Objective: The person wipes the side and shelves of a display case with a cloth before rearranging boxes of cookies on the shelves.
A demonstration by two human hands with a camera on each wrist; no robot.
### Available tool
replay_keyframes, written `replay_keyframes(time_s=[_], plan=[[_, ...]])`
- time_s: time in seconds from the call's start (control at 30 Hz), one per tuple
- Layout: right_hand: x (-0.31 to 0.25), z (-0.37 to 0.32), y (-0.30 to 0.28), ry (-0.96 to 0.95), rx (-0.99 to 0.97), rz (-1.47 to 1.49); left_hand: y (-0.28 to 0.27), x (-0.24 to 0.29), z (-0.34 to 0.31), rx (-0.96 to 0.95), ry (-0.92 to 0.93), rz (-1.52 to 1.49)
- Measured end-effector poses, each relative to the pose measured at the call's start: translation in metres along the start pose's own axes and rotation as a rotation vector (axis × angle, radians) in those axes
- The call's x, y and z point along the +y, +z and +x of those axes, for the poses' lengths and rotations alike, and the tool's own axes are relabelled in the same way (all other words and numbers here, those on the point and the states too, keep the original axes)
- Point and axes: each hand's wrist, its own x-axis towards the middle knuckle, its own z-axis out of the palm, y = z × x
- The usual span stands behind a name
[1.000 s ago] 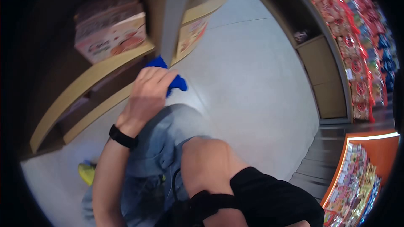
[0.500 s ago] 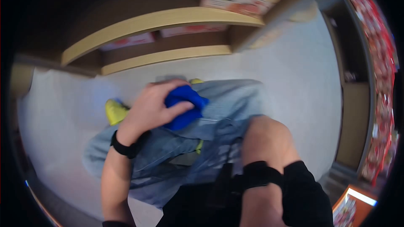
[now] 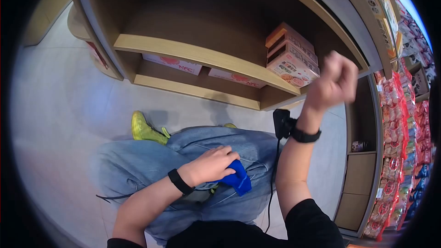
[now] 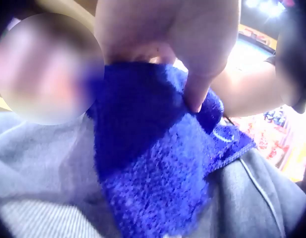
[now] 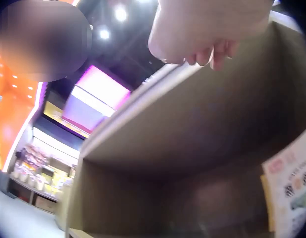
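Note:
My left hand (image 3: pixel 212 165) grips a blue cloth (image 3: pixel 240 177) above the lap in the head view. In the left wrist view the fuzzy cloth (image 4: pixel 153 183) hangs in folds from the thumb and fingers, over the jeans. My right hand (image 3: pixel 333 80), blurred in the head view, is raised at the shelf's right end beside the pink boxes (image 3: pixel 294 66). Its fingers are curled, with nothing seen in them. In the right wrist view the right hand (image 5: pixel 207 29) appears in front of the shelf opening, with a printed box (image 5: pixel 294 188) at lower right.
A curved wooden shelf (image 3: pixel 193 53) spans the front, with more printed cartons (image 3: pixel 172 63) in its lower level. Red packaged goods (image 3: pixel 392 133) fill a rack on the right. A black cable (image 3: pixel 272 181) hangs from the right wrist. Yellow shoes (image 3: pixel 146 128) stand on the pale floor.
The head view has swung round to face the shelf. My right arm has risen from the knee towards the boxes. The left hand has come back over the lap, still gripping the cloth.

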Motion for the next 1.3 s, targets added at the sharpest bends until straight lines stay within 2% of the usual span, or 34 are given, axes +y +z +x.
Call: replay_keyframes(time_s=[0.07, 0.1, 0.17, 0.2, 0.27, 0.4, 0.47, 0.6, 0.63, 0.7, 0.77, 0.8, 0.83, 0.9, 0.93, 1.03, 1.1, 1.2, 1.23, 1.3], plan=[[0.044, -0.012, 0.009, -0.011, -0.204, -0.262, -0.009, 0.008, -0.006, 0.06, 0.014, 0.12], [0.057, -0.023, 0.009, 0.075, -0.338, -0.442, -0.012, 0.009, -0.009, 0.117, 0.025, 0.239], [0.075, -0.038, 0.009, 0.043, -0.482, -0.543, -0.013, 0.001, -0.011, 0.096, -0.026, 0.216], [0.08, -0.044, 0.005, 0.044, -0.489, -0.539, -0.013, -0.001, -0.011, 0.065, -0.071, 0.19], [0.085, -0.054, -0.004, -0.182, -0.715, -0.636, -0.013, -0.002, -0.01, 0.04, -0.102, 0.219], [0.082, -0.052, -0.009, -0.025, -0.806, -0.663, -0.011, -0.005, -0.004, -0.043, -0.17, 0.208], [0.076, -0.043, -0.012, 0.094, -0.821, -0.519, -0.013, -0.009, -0.002, -0.06, -0.174, 0.184], [0.065, -0.033, -0.018, 0.069, -0.795, -0.473, -0.023, -0.013, 0.001, -0.066, -0.164, 0.126], [0.063, -0.03, -0.02, 0.137, -0.746, -0.336, -0.028, -0.014, 0.003, -0.068, -0.171, 0.123], [0.052, -0.021, -0.023, 0.22, -0.664, -0.069, -0.047, -0.01, 0.006, 0.295, 0.023, -0.09], [0.049, -0.022, -0.024, 0.395, -0.687, 0.261, -0.059, -0.007, 0.005, 0.467, -0.143, -0.481], [0.038, -0.025, -0.023, 0.616, -0.754, 0.465, -0.065, -0.01, 0.005, 0.532, -0.127, -0.609], [0.029, -0.031, -0.019, 0.64, -0.764, 0.49, -0.071, -0.012, 0.006, 0.602, -0.11, -0.73], [0.01, -0.042, -0.007, 0.588, -1.076, 0.667, -0.073, -0.017, 0.005, 0.655, -0.088, -0.961], [-0.005, -0.048, 0.0, 0.552, -1.122, 0.693, -0.068, -0.015, 0.007, 0.669, 0.001, -1.073], [-0.025, -0.072, 0.015, 0.689, -1.183, 0.907, -0.074, 0.004, 0.004, 0.662, -0.064, -1.121], [-0.017, -0.067, 0.014, 0.829, -1.346, 0.969, -0.075, -0.002, 0.003, 0.69, -0.015, -1.109], [0.0, -0.069, 0.013, 0.812, -1.354, 0.919, -0.081, -0.009, 0.0, 0.799, 0.011, -1.42], [0.003, -0.07, 0.013, 0.796, -1.316, 0.903, -0.084, -0.009, 0.001, 0.806, 0.014, -1.42], [0.002, -0.07, 0.015, 0.86, -1.362, 0.906, -0.088, -0.009, 0.0, 0.866, 0.1, -1.422]])
